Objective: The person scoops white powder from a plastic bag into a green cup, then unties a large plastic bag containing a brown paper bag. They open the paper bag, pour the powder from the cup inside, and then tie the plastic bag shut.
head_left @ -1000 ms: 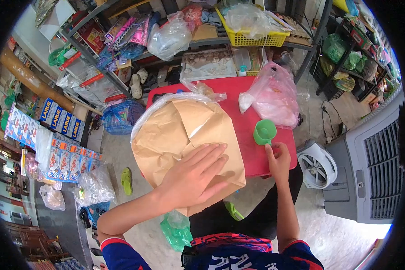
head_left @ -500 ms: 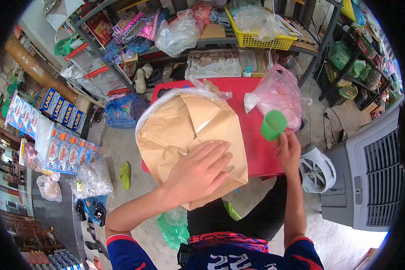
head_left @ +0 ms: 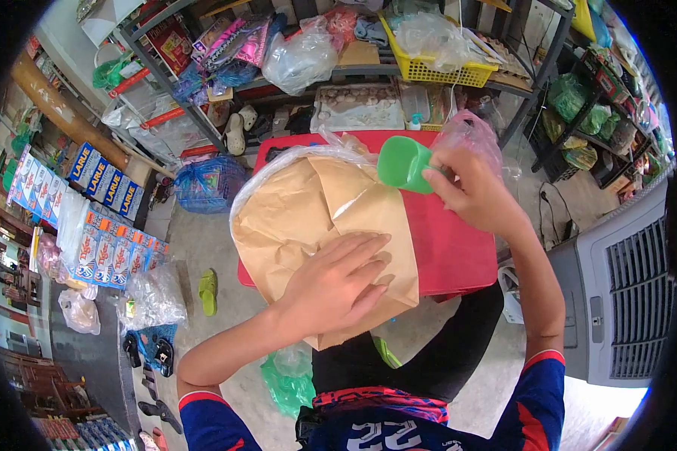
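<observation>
My left hand (head_left: 338, 282) lies flat on a large sheet of brown paper (head_left: 293, 218), its fingers stretched out to the right. A whitish plastic edge (head_left: 242, 197) shows around the paper's upper left side; what lies beneath the paper is hidden. My right hand (head_left: 470, 188) grips a green plastic cup (head_left: 405, 164) by its handle side, raised over the paper's upper right corner. The cup is tilted, and I cannot make out any contents. Behind the right hand, a pink plastic bag (head_left: 468, 134) rests on the red table (head_left: 455, 259), partly covered by the hand.
A metal shelf with plastic bags and a yellow basket (head_left: 444, 73) stands behind the table. To the right is a grey air cooler (head_left: 579, 316). Beer cartons (head_left: 105, 180) stack up at the left. A green slipper (head_left: 207, 292) and a green bag (head_left: 287, 385) lie on the floor.
My right hand has moved up and left with the green cup, from beside the pink bag to the brown paper's upper right corner. The left hand stays almost still on the paper.
</observation>
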A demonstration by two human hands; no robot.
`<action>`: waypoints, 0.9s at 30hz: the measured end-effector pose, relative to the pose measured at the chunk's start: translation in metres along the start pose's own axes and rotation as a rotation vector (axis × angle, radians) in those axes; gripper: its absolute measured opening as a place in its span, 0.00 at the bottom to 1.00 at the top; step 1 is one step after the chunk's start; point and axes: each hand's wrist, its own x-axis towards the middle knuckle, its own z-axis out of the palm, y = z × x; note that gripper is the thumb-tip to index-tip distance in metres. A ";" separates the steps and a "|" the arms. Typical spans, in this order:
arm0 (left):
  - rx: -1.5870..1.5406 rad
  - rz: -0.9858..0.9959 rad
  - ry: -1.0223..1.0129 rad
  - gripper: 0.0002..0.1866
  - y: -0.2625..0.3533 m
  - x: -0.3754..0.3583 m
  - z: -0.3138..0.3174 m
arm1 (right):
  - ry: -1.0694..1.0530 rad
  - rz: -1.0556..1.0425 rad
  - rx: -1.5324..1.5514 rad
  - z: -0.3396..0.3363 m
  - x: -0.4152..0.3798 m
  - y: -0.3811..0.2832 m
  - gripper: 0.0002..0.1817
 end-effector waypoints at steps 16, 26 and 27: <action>-0.161 -0.216 0.386 0.09 -0.009 0.000 -0.007 | -0.167 -0.289 -0.195 0.007 0.014 0.005 0.09; -0.003 -0.645 0.179 0.17 -0.049 0.036 -0.035 | -0.270 -0.305 -0.126 0.003 0.022 0.006 0.11; -0.017 -0.644 0.163 0.18 -0.051 0.038 -0.035 | -0.284 -0.308 -0.120 0.003 0.024 0.010 0.11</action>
